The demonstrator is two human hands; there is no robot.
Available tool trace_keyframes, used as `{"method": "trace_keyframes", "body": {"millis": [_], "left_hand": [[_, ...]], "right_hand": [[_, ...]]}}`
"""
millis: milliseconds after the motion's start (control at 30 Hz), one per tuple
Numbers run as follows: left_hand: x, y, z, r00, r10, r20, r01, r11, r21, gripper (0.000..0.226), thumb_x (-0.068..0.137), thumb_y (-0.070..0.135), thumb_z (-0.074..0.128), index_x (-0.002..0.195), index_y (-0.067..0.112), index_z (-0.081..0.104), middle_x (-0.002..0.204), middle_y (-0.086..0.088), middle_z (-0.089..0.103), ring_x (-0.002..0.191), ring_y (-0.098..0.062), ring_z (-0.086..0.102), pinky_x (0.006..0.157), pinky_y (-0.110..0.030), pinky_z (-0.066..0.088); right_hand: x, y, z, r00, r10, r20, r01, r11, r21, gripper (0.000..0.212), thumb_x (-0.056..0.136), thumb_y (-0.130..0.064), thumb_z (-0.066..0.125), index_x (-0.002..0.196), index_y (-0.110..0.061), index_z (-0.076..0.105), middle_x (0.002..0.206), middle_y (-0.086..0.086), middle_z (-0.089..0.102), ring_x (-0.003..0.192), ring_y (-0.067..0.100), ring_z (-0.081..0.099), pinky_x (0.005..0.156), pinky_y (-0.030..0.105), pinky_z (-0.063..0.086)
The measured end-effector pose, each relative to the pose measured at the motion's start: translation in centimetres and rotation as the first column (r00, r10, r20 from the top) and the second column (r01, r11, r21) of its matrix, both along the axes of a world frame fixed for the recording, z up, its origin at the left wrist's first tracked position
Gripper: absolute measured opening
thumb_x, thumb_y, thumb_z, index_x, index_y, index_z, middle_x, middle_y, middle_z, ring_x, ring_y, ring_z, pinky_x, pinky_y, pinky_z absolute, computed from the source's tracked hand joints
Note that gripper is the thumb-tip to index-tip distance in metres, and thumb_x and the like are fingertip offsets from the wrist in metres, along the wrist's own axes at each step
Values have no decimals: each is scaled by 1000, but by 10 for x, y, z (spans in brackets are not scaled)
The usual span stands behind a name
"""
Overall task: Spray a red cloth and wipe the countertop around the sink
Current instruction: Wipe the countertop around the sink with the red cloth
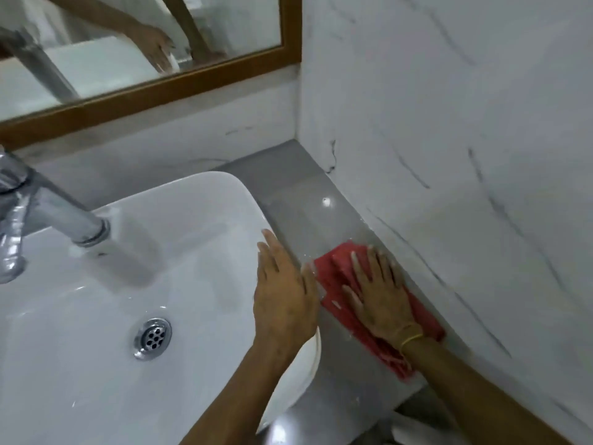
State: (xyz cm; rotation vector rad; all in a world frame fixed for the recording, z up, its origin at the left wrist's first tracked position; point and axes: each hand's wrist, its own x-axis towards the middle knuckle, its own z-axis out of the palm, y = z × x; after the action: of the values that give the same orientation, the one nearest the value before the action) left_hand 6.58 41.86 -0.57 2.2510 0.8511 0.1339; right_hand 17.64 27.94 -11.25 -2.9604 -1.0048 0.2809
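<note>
A red cloth (340,268) lies flat on the grey countertop (298,187), in the narrow strip between the white sink (192,200) and the marble side wall. My right hand (382,293) presses down on the cloth with fingers spread, a yellow band at its wrist. My left hand (282,293) rests flat on the sink's right rim, fingers together and extended, holding nothing. No spray bottle is in view.
A chrome tap (54,213) reaches over the basin from the left, and a drain (152,338) sits in the basin floor. A wood-framed mirror (160,88) hangs on the back wall. The white marble wall (449,155) closes in the right side.
</note>
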Motion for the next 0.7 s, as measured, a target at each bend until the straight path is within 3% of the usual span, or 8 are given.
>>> {"method": "trace_keyframes", "body": {"millis": [100, 200, 333, 467, 600, 700], "left_hand": [[0, -1, -1, 1000, 28, -6, -27, 999, 37, 67, 97, 42, 20, 147, 21, -19, 162, 0, -7, 149, -18, 2, 121, -41, 19], [4, -2, -1, 999, 43, -31, -42, 998, 47, 67, 94, 42, 16, 146, 22, -20, 162, 2, -6, 149, -19, 5, 120, -43, 22], [4, -3, -1, 999, 49, -8, -48, 998, 38, 67, 97, 35, 25, 147, 23, -19, 162, 2, -2, 149, -19, 9, 119, -42, 25], [3, -3, -1, 999, 47, 21, -47, 999, 10, 69, 97, 35, 28, 146, 27, -21, 162, 2, 5, 147, -20, 17, 119, -40, 25], [2, -4, -1, 999, 48, 25, -49, 999, 4, 69, 97, 35, 28, 145, 30, -22, 162, 2, 6, 147, -21, 18, 118, -41, 26], [2, -5, -3, 997, 73, 35, -73, 997, -2, 69, 97, 33, 29, 145, 31, -21, 162, 3, 5, 147, -19, 17, 117, -40, 24]], "right_hand": [[28, 18, 0, 999, -1, 49, -2, 997, 75, 67, 91, -47, 25, 146, -10, 28, 153, 22, 30, 141, 37, 28, 115, 51, 27], [52, 49, -5, 999, -23, 23, 21, 995, 99, 69, 94, -49, 31, 148, -8, 20, 157, 19, 20, 145, 36, 18, 119, 48, 19], [32, 76, -9, 995, 101, 8, -102, 990, 103, 76, 88, -65, 27, 150, -25, 9, 160, 18, 9, 144, 43, 10, 116, 55, 12], [-7, 65, -12, 969, 244, -31, -240, 965, 108, 64, 89, -58, 14, 148, -38, 1, 161, 11, 3, 145, 43, 7, 117, 54, 11], [-22, 22, -15, 965, 261, -8, -259, 962, 91, 66, 88, -51, 38, 148, -40, 11, 160, 5, 14, 144, 39, 18, 115, 55, 23], [6, 7, -8, 989, 147, -6, -146, 986, 77, 68, 85, -45, 49, 146, -41, 17, 159, 5, 20, 142, 42, 21, 111, 57, 26]]}}
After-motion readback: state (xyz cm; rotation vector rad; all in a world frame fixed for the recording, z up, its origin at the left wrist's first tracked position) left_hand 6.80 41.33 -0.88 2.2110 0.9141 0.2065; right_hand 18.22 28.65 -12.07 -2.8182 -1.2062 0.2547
